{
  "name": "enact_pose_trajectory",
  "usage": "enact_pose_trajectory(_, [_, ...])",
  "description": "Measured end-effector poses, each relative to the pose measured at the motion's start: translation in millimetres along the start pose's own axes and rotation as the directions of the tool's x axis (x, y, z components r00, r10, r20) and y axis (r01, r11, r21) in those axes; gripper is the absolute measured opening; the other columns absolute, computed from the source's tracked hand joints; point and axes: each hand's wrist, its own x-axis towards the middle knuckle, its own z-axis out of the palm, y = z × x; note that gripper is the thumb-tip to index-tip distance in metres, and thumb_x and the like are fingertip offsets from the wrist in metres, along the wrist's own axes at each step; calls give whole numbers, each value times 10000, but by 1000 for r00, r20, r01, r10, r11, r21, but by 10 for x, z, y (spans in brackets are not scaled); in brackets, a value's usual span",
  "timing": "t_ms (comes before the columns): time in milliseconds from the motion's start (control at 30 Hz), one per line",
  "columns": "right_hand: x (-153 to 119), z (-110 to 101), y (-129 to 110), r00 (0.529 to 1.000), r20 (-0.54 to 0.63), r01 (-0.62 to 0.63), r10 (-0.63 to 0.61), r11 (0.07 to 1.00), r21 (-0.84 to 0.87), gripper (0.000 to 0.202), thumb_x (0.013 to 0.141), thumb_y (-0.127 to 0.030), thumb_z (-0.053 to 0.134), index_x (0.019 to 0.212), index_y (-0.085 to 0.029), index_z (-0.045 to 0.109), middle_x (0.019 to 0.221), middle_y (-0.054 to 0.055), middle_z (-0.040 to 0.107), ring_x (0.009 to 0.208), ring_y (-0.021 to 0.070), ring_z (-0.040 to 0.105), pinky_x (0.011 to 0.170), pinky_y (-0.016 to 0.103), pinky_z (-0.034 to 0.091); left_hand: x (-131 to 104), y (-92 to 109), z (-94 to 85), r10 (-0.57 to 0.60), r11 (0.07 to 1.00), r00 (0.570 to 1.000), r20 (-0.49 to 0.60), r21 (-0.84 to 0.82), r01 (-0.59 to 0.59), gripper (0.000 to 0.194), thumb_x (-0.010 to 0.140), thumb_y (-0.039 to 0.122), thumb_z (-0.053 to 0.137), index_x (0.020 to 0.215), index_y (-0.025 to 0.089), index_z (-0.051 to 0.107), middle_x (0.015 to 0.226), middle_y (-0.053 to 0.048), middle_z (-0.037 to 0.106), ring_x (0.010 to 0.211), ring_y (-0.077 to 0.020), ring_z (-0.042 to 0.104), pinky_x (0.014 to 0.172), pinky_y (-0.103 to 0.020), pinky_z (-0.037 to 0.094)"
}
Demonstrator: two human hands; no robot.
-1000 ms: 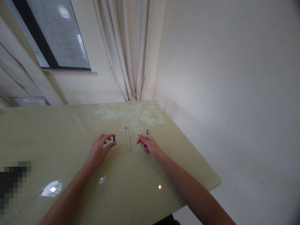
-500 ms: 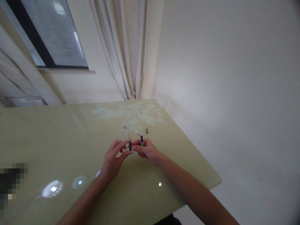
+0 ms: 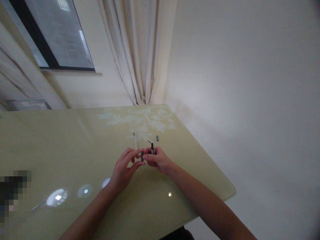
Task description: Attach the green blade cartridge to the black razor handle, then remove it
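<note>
Corner of a room: window far left, pale curtain far centre, plain wall along the right. Glossy table below, pale yellow-green, with a white floral pattern towards its far right corner.

Left hand: thumb and forefinger set apart only by the length of a small dark bar, one fingertip at its far end and the thumb at its near end; bar roughly in line with the near-far direction. Other fingers curled behind.

Right hand: fingers closed around a slim black-and-white piece, its dark end and a thin bent tip projecting to the far side. Thumb points left, its tip right beside the bar — contact with the bar cannot be told.

On the table: white strip with a dark far end, its near part hidden behind the left fingers; small dark block lying just beyond the right hand, apart from it.

Edges: right table edge slants from the far corner down to a rounded near corner, well to the right of the right hand; near edge passes under the right forearm. Broad tabletop extends left of the left hand, with bright reflections near left. Gap between the hands — very narrow.
</note>
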Motion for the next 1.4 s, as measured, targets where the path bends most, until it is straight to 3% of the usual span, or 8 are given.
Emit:
enact_pose_trajectory(167, [-40,-51,-74,988,-17,145,-156,945,-293,334,704,-435,863,826,-168,703,590,-74,445,501,66,314,493,237,224,78,90,-60,-178,974,984,16,-140,179,439,945,521,655,1274,235,714,904,-27,642,745,-161,559,719,-287,485])
enact_pose_trajectory(333, [-86,-78,-149,919,117,362,-377,684,-634,190,785,-331,789,869,-168,738,713,-21,549,607,104,457,566,235,345,105,91,-95,-478,803,833,280,-246,543,523,939,653,570,952,172,774,731,-1,569,642,-137,451,586,-252,367])
enact_pose_trajectory(467, [-104,-83,-152,839,234,494,-492,509,-705,131,782,-229,743,900,-173,749,783,17,626,679,134,540,631,246,415,78,70,-79,-497,691,746,443,-318,649,506,890,652,651,854,155,738,683,21,518,605,-115,384,556,-242,295])
enact_pose_trajectory(667, [-135,-119,-165,807,314,543,-500,419,-728,212,767,-195,754,979,-196,764,759,-3,570,661,137,507,617,240,413,90,96,-107,-528,618,691,494,-334,711,484,830,635,734,901,158,764,711,10,553,604,-111,386,547,-229,283])
enact_pose_trajectory(900, [-129,-159,-167,795,361,555,-488,343,-758,241,795,-244,775,1033,-210,755,789,6,593,711,157,529,682,263,432,82,54,-144,-526,642,697,488,-309,701,480,804,574,786,1063,171,804,861,-57,713,703,-151,538,599,-228,375])
enact_pose_trajectory(1133, [-177,-84,-255,852,189,453,-488,506,-734,230,995,-403,621,1052,-190,688,842,19,620,714,144,541,676,258,419,99,-10,-148,-488,683,833,262,-480,551,460,796,475,828,1186,236,783,1046,-67,762,965,-218,661,899,-342,520])
enact_pose_trajectory(1267, [-164,-75,-257,856,169,429,-488,490,-759,298,1024,-453,577,967,-187,700,792,16,621,704,148,533,686,267,402,89,-56,-134,-473,718,867,157,-502,482,471,785,421,846,1217,246,776,1038,-56,754,968,-207,658,908,-332,530])
enact_pose_trajectory(1400, [-157,-68,-235,863,194,436,-466,494,-752,323,1022,-470,583,969,-184,723,784,25,640,694,150,537,681,270,400,89,-61,-130,-464,721,875,142,-513,465,464,774,391,861,1209,252,778,1047,-52,761,962,-201,670,903,-327,542])
